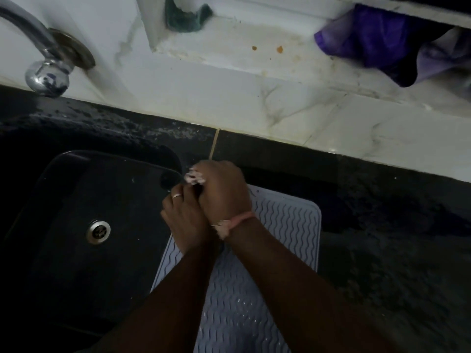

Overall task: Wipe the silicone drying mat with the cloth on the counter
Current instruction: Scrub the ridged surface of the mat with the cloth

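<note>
I see the silicone drying mat [288,225], pale with wavy ridges, lying flat on the dark tabletop [395,250] just right of the black sink [76,200]; water droplets glint on its near half. Both hands meet above the mat's far left corner, at the sink edge. My right hand [221,192] is clenched around a small whitish wad [192,177] (cloth, I cannot confirm). My left hand [184,215] touches the right, fingers curled toward the same spot; whether it grips anything I cannot tell. A purple cloth [377,44] sits on the marble ledge [254,42], a faucet [43,59] at far left.
</note>
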{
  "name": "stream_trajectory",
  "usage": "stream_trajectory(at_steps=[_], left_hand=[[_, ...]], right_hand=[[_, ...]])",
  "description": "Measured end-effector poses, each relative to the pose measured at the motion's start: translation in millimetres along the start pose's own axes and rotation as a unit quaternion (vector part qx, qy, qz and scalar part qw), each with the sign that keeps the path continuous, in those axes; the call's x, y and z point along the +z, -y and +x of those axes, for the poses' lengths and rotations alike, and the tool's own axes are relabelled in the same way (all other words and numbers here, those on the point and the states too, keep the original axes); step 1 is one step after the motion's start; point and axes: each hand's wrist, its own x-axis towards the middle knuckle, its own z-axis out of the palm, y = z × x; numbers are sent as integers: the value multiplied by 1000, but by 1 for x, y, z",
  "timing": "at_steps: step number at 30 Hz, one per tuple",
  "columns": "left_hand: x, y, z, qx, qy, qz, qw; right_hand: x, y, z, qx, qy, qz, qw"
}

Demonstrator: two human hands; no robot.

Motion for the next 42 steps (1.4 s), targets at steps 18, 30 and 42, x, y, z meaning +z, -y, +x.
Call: stream_trajectory(at_steps=[18,30,42], left_hand=[[-2,-9,-8,31,14,30,999],[22,-22,-19,86,20,35,995],[26,-18,-16,65,38,34,997]], right_hand=[[-35,-57,-45,74,-10,-31,997],[-42,-82,-60,92,27,-99,990],[-19,-40,-35,32,10,-63,997]])
